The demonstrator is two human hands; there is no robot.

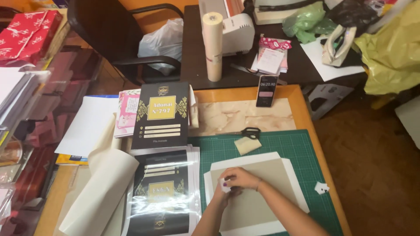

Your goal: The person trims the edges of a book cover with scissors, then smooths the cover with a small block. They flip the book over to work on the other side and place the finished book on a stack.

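A grey cardboard panel (262, 192) lies on a larger white sheet (245, 161) on the green cutting mat (302, 144). Both my hands meet at the panel's left edge. My left hand (224, 196) pinches a small white scrap or corner at the board's edge. My right hand (241, 178) lies over it with fingers curled, pressing on the same spot; whether it holds anything is hidden. Left of the mat lies a stack of black and gold printed covers under clear film (164, 192). A black and gold cover (161, 116) lies above it.
Black-handled scissors (250, 132) and a small beige piece (247, 145) lie at the mat's top. A phone (267, 91) stands at the far edge. A cream paper roll (103, 188) lies left, another roll (212, 46) stands behind. A white scrap (321, 188) sits at the right.
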